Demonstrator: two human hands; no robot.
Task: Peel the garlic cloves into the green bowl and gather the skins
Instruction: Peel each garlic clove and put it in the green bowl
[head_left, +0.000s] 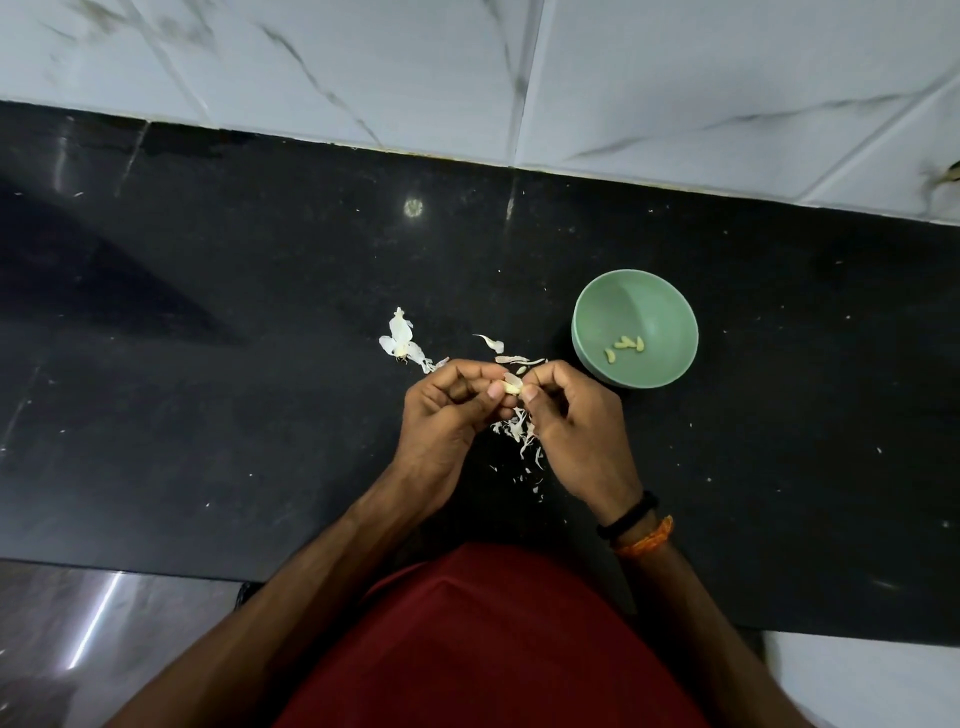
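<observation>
- Green plastic or ceramic, the green bowl (635, 328) sat right of centre in the frame on the black counter (234, 322), with about four peeled cloves (625, 347) lying loose on its floor; that much of the peeling looked done.
- At centre frame, just left of the bowl and apart from it, both hands met over one garlic clove (511, 385). The left hand (451, 410) pinched it between thumb and curled fingers; the right hand (571, 415) had thumb and forefinger closed on the clove's near end, seemingly on a flap of skin.
- That clove still showed papery skin, so I judged this step to be mid-peel, with the drop into the bowl not yet made.
- Loose skins (522, 436) lay scattered under and between the wrists, more strips (511, 358) sat just above the knuckles, and a larger husk (400, 340) lay to the upper left of the hands. None were gathered into one pile, so that half of the task looked wholly left to do.
- Whether more unpeeled cloves waited anywhere, I could not tell; none showed plainly on the counter, though the husk might have hidden some.
</observation>
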